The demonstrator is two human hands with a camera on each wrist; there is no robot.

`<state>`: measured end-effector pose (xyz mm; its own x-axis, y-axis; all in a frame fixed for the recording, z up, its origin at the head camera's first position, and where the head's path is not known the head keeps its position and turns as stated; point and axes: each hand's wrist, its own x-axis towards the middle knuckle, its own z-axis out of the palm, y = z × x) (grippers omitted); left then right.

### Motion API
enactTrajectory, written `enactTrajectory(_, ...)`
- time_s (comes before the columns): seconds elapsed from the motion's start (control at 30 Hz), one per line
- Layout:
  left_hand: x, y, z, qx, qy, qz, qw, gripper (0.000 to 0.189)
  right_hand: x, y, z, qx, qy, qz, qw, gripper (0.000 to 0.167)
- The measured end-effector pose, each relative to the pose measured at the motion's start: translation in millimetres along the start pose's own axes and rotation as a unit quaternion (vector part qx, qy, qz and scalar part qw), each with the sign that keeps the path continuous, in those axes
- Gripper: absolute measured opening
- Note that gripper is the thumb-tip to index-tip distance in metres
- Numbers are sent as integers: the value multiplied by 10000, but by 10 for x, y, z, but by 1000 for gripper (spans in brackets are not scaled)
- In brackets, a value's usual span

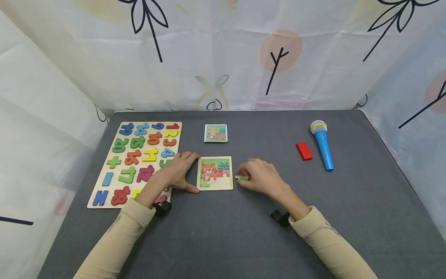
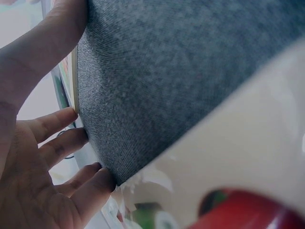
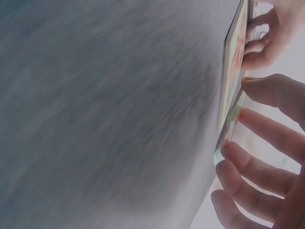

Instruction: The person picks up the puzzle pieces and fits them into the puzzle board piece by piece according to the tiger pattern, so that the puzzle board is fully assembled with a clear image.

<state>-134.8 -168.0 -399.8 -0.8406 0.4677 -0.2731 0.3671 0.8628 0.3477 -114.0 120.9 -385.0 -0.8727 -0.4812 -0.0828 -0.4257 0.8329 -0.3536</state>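
A square wooden tiger puzzle (image 1: 219, 185) lies mid-table, bare wood showing along its lower part. At its left side rests my left hand (image 1: 177, 173), fingers spread, thumb at the lower corner and index fingertip at the upper one. My right hand (image 1: 261, 176), just right of the puzzle, pinches a small red and green puzzle piece (image 1: 244, 176) between thumb and fingers. In the right wrist view that piece (image 3: 232, 125) is tilted on edge, close to the puzzle's frame. The left wrist view shows the puzzle's thin edge (image 2: 75, 83) beside the fingertips.
Under my left forearm lies a large board (image 1: 116, 183) of coloured letters and numbers. A small tiger picture card (image 1: 215, 133) sits behind the puzzle. Off to the right are a red block (image 1: 304, 151) and a blue toy microphone (image 1: 323, 149). Printed cloth surrounds the table.
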Motion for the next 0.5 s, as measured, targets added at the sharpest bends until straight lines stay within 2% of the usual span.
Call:
enactTrajectory(0.23,9,-3,16,15,29,11,10000,109,142,-259,32,67,-22,-372,9993,21)
enactTrajectory(0.5,-2,4,8,22,87,36,10000,109,291,-504,179,-73,-90,-594,9982,21)
